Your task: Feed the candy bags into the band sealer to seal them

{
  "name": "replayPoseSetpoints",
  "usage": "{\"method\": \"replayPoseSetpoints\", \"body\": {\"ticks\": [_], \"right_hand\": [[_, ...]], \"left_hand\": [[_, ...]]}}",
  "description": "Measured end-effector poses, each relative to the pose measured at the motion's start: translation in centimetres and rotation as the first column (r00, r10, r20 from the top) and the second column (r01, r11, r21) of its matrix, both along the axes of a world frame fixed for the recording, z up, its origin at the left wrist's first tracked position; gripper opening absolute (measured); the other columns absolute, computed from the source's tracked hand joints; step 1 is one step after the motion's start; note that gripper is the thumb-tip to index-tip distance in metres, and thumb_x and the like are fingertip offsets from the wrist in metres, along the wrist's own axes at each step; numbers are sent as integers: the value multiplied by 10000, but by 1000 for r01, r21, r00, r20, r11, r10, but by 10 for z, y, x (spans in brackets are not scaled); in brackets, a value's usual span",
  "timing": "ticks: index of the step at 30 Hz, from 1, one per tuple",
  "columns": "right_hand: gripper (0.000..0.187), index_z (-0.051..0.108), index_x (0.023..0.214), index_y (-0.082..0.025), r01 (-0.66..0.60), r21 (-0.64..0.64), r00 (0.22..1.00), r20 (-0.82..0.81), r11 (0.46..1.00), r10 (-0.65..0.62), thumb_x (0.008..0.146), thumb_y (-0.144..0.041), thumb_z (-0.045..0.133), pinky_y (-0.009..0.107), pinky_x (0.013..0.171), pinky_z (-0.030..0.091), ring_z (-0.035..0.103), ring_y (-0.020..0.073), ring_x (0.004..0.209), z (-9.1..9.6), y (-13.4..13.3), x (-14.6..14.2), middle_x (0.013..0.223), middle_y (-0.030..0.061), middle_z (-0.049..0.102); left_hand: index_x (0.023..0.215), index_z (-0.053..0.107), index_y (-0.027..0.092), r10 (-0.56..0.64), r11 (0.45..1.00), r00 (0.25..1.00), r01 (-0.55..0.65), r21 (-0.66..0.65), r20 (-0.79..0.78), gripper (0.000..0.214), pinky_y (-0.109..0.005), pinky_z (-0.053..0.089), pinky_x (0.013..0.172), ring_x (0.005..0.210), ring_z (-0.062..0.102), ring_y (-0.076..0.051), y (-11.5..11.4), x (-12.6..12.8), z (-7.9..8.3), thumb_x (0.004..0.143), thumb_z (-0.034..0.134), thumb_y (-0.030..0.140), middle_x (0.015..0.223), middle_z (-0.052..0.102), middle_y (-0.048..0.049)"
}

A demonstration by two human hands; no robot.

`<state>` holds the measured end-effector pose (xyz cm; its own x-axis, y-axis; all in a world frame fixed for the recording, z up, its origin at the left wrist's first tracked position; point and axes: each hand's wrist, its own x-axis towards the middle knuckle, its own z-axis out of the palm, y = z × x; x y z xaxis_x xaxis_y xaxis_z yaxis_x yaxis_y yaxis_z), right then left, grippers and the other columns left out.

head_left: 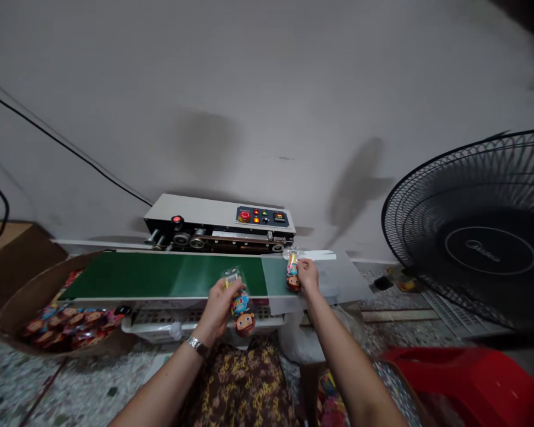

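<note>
My left hand [218, 308] grips a bagged cartoon figure [244, 314] by the top of its clear bag, and the figure hangs head down in front of the green conveyor belt [160, 276]. At the right, my right hand [308, 274] has its fingers closed on a second bagged figure [292, 271], over the translucent sheet at the belt's right end. The upper end of that bag lies near the inlet of a band sealing machine [218, 213]. Its control panel [263, 217] has lit buttons and a red knob.
On the left, a cardboard box [18, 341] holds many bagged figures. A large black fan [480, 237] stands at the right, above a red plastic stool [467, 379]. Below the belt is a white basket [160, 329]. A black cable [66, 141] runs along the wall.
</note>
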<state>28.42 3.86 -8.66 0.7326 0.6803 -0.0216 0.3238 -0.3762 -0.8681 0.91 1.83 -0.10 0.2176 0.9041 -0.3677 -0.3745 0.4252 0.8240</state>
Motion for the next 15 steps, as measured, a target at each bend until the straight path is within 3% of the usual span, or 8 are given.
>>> {"method": "replayPoseSetpoints", "body": {"ticks": [4,10,12,15], "right_hand": [[239,611,843,-169,47,-160,994,101,986,-31,725,-325,473,184,463,373,576,132,576,-4,13,3,720,35,646],[195,638,823,-180,-3,-289,975,212,957,67,743,-281,492,222,587,405,585,160,667,6,24,-11,724,48,648],[213,634,896,-188,-42,-297,964,238,954,116,737,-264,515,245,650,419,586,175,720,12,24,-17,744,54,647],[383,566,1107,-182,-135,-234,919,335,963,210,730,-245,543,301,777,416,567,214,874,25,17,-29,897,100,634]], "left_hand": [[824,587,136,-24,999,999,26,-45,44,289,-230,470,552,641,597,-135,-3,-1,3,631,710,312,785,660,-63],[849,580,144,-77,994,993,82,-65,86,284,-222,462,536,616,592,-122,-7,-1,4,648,702,302,833,671,-68],[856,575,146,-85,994,992,92,-66,96,290,-234,468,554,628,599,-128,-7,1,2,651,701,307,848,670,-69],[879,572,154,-100,993,989,105,-49,107,304,-247,472,571,648,605,-134,-6,2,0,659,696,323,878,669,-68]]}}
